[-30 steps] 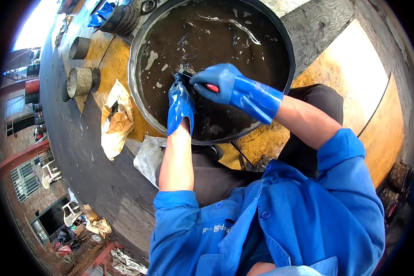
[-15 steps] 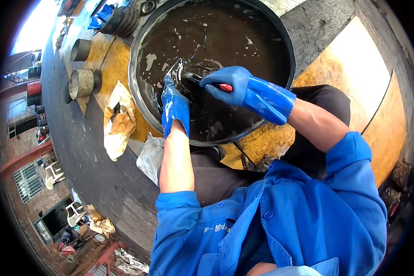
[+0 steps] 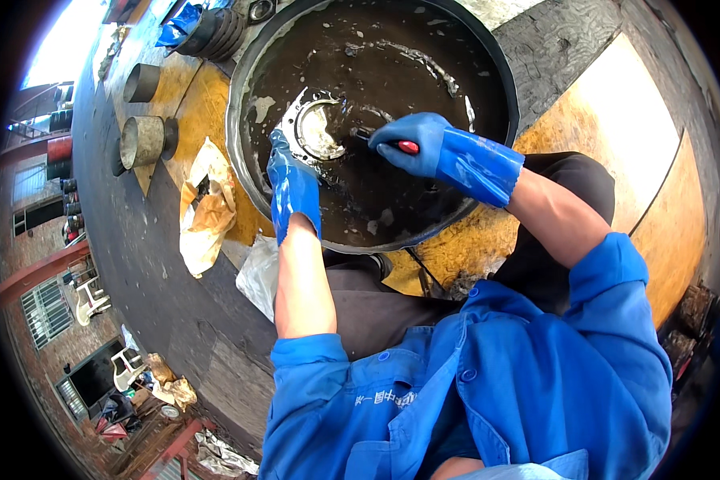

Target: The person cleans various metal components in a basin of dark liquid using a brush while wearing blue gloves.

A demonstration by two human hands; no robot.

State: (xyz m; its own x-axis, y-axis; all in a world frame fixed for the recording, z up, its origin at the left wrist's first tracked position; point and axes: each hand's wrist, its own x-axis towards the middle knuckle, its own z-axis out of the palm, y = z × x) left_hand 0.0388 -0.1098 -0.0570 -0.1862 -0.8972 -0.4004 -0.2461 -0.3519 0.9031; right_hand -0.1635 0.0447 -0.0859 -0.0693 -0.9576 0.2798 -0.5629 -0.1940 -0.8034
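A wide round basin of dark, murky liquid stands before my crossed legs. My left hand, in a blue rubber glove, grips the near left edge of a round metal flange. Small holes run around its rim, and its wet middle shines brightly. The flange is tilted at the liquid's surface. To its right, my right hand, also gloved in blue, is closed around a tool with a red-and-black handle. The tool's tip points at the flange, apart from it; its kind is unclear.
Left of the basin lies crumpled brown paper, with a clear plastic bag nearer me. Metal cylinders stand farther left. Stacked dark rings sit at the far left. Yellowed boards cover the ground at right.
The flange has come up out of the liquid and now shows its round face. My right hand has moved slightly right with the tool, away from the flange. Ripples and foam have spread.
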